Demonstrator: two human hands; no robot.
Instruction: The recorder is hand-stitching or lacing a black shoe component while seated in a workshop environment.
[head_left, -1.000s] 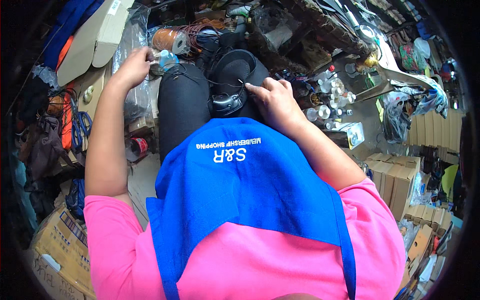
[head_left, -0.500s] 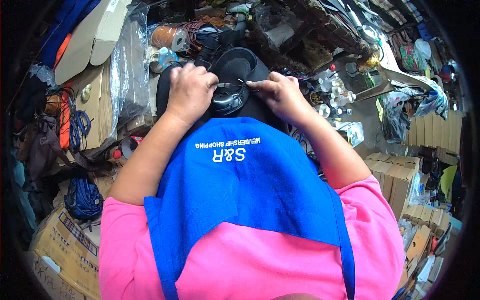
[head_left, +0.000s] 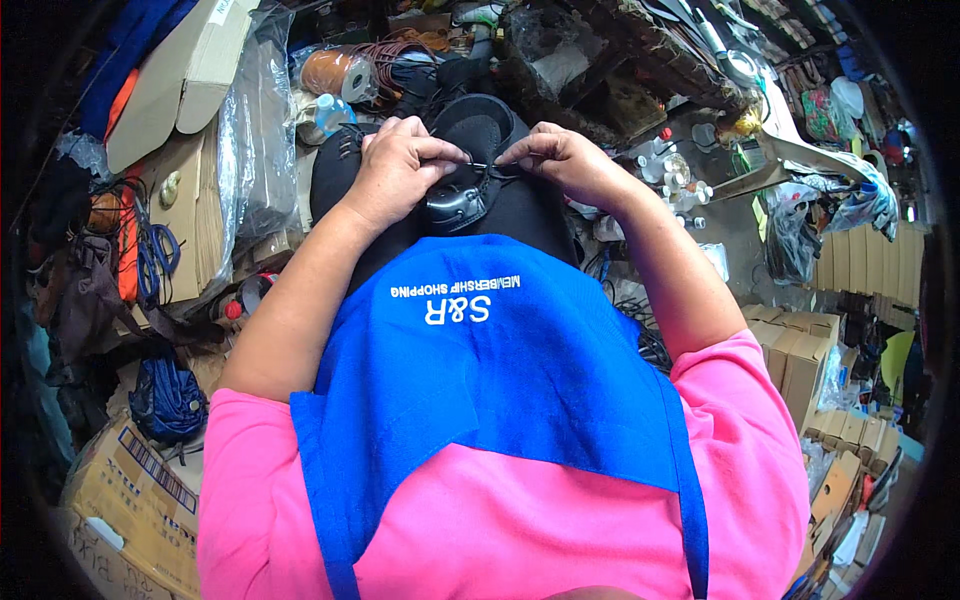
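A black shoe [head_left: 455, 207] with a glossy toe lies in my lap, its open collar pointing away from me. My left hand [head_left: 405, 165] is closed, thumb and forefinger pinching a thin metal tool [head_left: 481, 164] just above the shoe. Most of that tool is hidden by the fingers, so I cannot tell its kind. My right hand [head_left: 560, 160] is closed too, its fingertips pinched at the tool's other end beside the shoe's right edge. Dark thread seems to run by these fingertips, but what they grip is too small to make out.
Beyond my knees stand an orange spool [head_left: 337, 76] and a clear bottle [head_left: 330, 115]. Blue-handled scissors [head_left: 158, 255] hang by cardboard at the left. Several small bottles [head_left: 672, 185] crowd the right, near a metal stand [head_left: 800, 150]. A cardboard box [head_left: 135, 500] sits at the lower left.
My left hand has moved right, toward my right hand, and turned its fingers inward. Both hands' fingertips now nearly meet over the shoe, with the metal tool between them.
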